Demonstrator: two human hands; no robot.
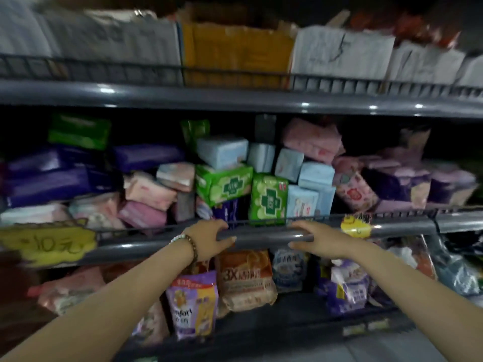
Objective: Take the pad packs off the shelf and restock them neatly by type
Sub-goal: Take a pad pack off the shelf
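Note:
The middle shelf is heaped with mixed pad packs: green packs (268, 199) at the centre, pale blue packs (303, 199) beside and behind them, pink packs (149, 194) to the left, purple packs (47, 184) at far left and a pink floral pack (352, 186) to the right. My left hand (209, 239) and my right hand (321, 239) both hold the shelf's grey front rail (261, 237), fingers over its top and thumbs beneath. Neither hand holds a pack.
Yellow price tags hang on the rail at left (47, 246) and right (355, 227). The top shelf carries white and yellow cartons (235, 56). Below, the lower shelf has softener and detergent bags (193, 307). More purple packs (407, 184) sit at the right.

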